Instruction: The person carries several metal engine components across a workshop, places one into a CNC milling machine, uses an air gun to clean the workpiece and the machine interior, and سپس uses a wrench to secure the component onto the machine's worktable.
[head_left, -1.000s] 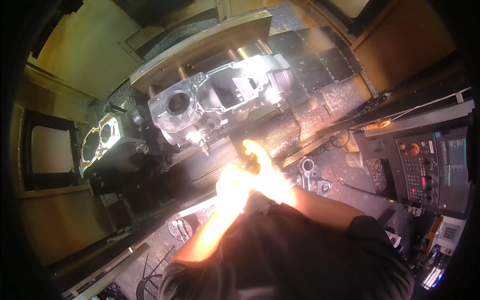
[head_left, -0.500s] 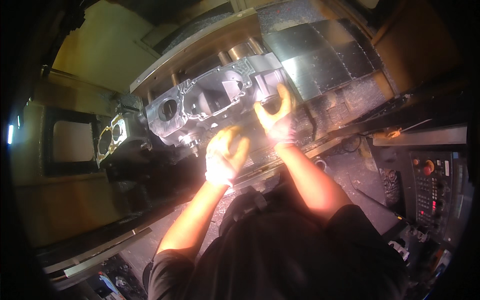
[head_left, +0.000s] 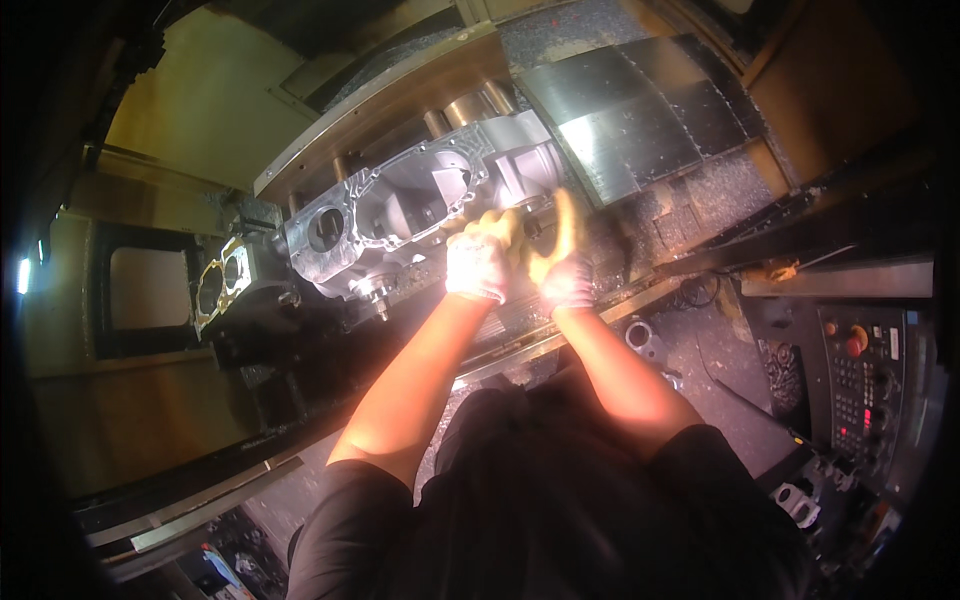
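A large silver metal casting (head_left: 415,190) with a round bore and a wide oval opening is mounted in front of a metal plate (head_left: 300,168). My left hand (head_left: 480,262), in a yellow and white work glove, is at the casting's lower right edge. Its fingers are curled, and whatever they hold is hidden. Close to its right, my right hand (head_left: 562,262), gloved alike, has thumb and forefinger spread apart below the casting's rounded right end. Nothing shows between them. A small metal fitting (head_left: 374,290) sticks out under the casting's left part.
Another metal part (head_left: 228,280) with a gold-coloured face stands at the left. Overlapping steel covers (head_left: 640,120) lie to the right of the casting. A control panel (head_left: 862,390) with a red button is at the far right. A metal ledge (head_left: 500,352) crosses in front of me.
My left hand has moved right and up, next to the right hand. My right hand has drawn slightly down from the casting's rounded end. The view has shifted a little.
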